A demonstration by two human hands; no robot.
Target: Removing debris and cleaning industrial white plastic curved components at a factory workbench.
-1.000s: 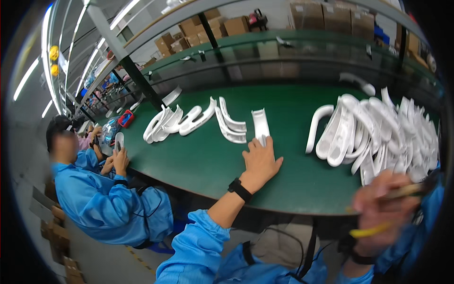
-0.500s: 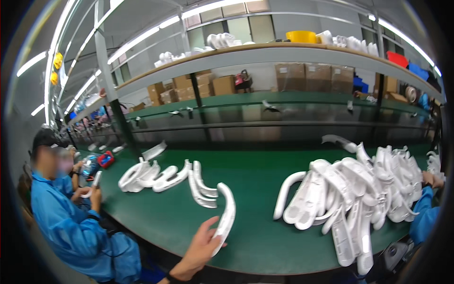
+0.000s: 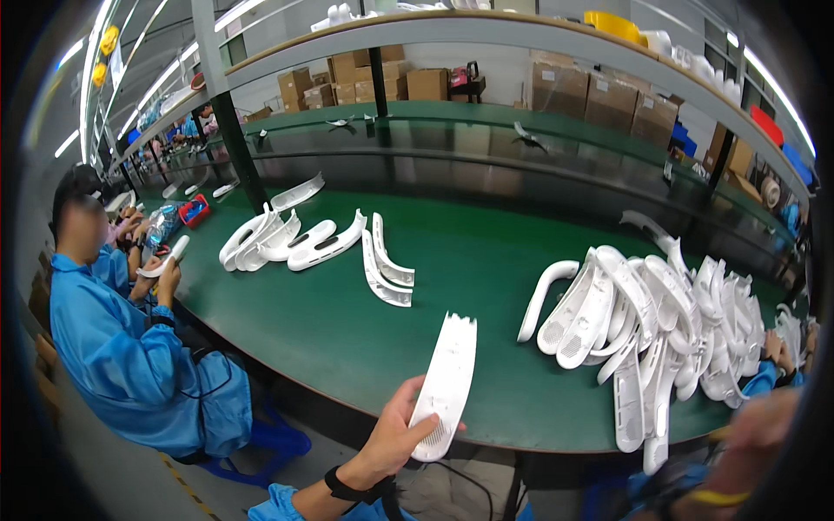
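In my left hand [image 3: 393,438] is a white curved plastic shell [image 3: 447,382], gripped at its rounded end, where a patch of small holes shows. The shell stands tilted upward over the table's front edge, its notched end at the top. My right hand [image 3: 754,438] is a blur at the lower right, near the front of a large heap of similar white shells [image 3: 608,304]; motion hides its fingers, and something yellow shows beside it. Left of centre lie two thin curved white shells [image 3: 387,265], with a smaller group of white shells [image 3: 261,241] farther left.
The green table [image 3: 339,347] curves across the view under a raised shelf [image 3: 486,36]. At the left sits a person in blue [image 3: 122,347], holding a white shell. A red bin [image 3: 195,210] stands beyond. Another person's hands [image 3: 776,350] are at the heap's right end.
The shell in my left hand has turned from edge-on to show its broad face. My right hand has come into view at the lower right. The view has tilted down.
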